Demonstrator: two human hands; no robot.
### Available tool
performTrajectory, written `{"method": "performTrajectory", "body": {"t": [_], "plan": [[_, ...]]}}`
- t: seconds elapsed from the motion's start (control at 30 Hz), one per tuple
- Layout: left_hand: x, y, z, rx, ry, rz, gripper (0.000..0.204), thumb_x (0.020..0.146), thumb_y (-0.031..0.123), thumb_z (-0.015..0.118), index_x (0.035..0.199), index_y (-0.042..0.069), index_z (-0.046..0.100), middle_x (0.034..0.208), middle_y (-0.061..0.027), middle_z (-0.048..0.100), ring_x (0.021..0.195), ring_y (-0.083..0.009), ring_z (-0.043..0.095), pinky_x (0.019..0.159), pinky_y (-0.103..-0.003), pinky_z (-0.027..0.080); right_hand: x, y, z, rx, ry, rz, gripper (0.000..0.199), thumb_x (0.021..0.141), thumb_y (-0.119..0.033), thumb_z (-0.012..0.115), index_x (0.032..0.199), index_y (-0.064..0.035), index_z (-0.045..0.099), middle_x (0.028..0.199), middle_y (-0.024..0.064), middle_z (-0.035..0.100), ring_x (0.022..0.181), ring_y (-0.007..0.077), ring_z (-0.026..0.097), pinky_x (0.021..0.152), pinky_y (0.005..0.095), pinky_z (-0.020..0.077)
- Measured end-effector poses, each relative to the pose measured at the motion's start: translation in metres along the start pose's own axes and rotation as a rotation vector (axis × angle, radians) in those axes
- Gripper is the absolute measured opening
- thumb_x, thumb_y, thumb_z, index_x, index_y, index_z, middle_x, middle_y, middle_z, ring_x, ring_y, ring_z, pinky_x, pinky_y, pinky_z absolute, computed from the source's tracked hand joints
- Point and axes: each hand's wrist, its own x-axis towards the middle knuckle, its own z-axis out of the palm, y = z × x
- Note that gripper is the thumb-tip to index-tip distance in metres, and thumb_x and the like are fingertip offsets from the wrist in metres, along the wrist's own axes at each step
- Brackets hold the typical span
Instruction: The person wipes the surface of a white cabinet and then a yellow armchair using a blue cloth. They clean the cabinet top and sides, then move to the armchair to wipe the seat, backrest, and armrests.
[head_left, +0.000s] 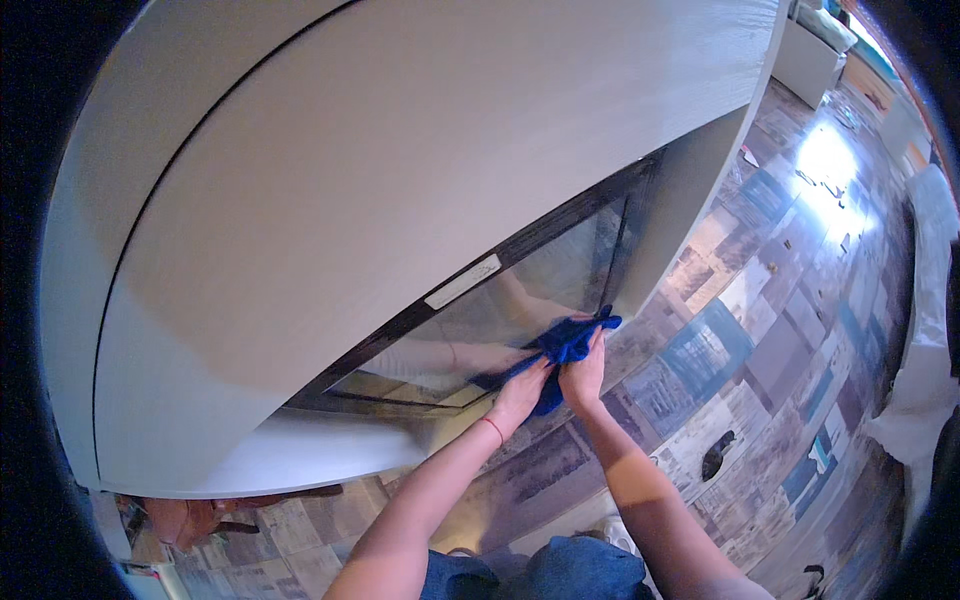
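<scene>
Hands [522, 385] [583, 372] of yours press one blue cloth [562, 340] on the glass door [500, 315], lower right corner; progress cannot be told.

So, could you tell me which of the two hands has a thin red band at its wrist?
The left hand, which presses the blue cloth against the glass panel; the right hand has a bare wrist.
</scene>
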Motion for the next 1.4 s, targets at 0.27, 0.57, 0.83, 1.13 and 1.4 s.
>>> {"method": "performTrajectory", "body": {"t": [0.27, 0.57, 0.83, 1.13, 1.4], "plan": [[-0.113, 0.011, 0.023, -0.586, 0.059, -0.116, 0.088, 0.075, 0.032, 0.079, 0.147, 0.0, 0.04, 0.15, -0.018, 0.043, 0.132, -0.0336, 0.047, 0.117, -0.042, 0.033, -0.085, -0.029, 0.025, -0.547, -0.351, -0.253, 0.063, 0.093, -0.021, 0.045, 0.146, 0.0127, 0.036, 0.153, 0.0302, 0.034, 0.147, 0.0429, 0.026, 0.121, 0.0579, 0.0131], [-0.228, 0.028, 0.003, -0.812, -0.219, -0.376, 0.1, 0.078, 0.04, 0.078, 0.151, -0.006, 0.027, 0.152, -0.0275, 0.035, 0.141, -0.0452, 0.034, 0.121, -0.05, 0.023, -0.16, -0.061, 0.042, -0.587, -0.562, -0.891, 0.048, 0.09, -0.021, 0.052, 0.131, 0.0039, 0.057, 0.142, 0.0216, 0.049, 0.139, 0.0358, 0.038, 0.116, 0.054, 0.0276], [-0.214, 0.034, -0.013, -0.88, -0.094, -0.351, 0.098, 0.08, 0.042, 0.074, 0.151, -0.006, 0.026, 0.153, -0.029, 0.034, 0.143, -0.0468, 0.03, 0.121, -0.054, 0.019, -0.135, -0.042, 0.025, -0.638, -0.455, -0.857, 0.044, 0.087, -0.017, 0.053, 0.125, 0.0038, 0.063, 0.14, 0.0206, 0.052, 0.14, 0.0369, 0.038, 0.117, 0.0578, 0.0254], [-0.179, 0.044, -0.003, -0.919, 0.002, -0.509, 0.095, 0.077, 0.039, 0.077, 0.147, -0.009, 0.034, 0.15, -0.0282, 0.037, 0.143, -0.0463, 0.029, 0.12, -0.054, 0.022, -0.115, -0.042, 0.025, -0.528, -0.354, -0.717, 0.04, 0.089, -0.012, 0.052, 0.122, 0.0095, 0.058, 0.132, 0.0225, 0.055, 0.13, 0.0395, 0.049, 0.115, 0.0477, 0.0336], [-0.2, 0.033, 0.045, -0.837, -0.177, -0.873, 0.073, 0.074, 0.03, 0.074, 0.129, -0.011, 0.049, 0.129, -0.0298, 0.05, 0.131, -0.047, 0.041, 0.115, -0.056, 0.029, -0.167, -0.092, 0.06, -0.313, -0.652, -0.933, 0.024, 0.086, -0.011, 0.057, 0.105, 0.0004, 0.063, 0.112, 0.0107, 0.059, 0.112, 0.0291, 0.057, 0.109, 0.0473, 0.0412]]}}
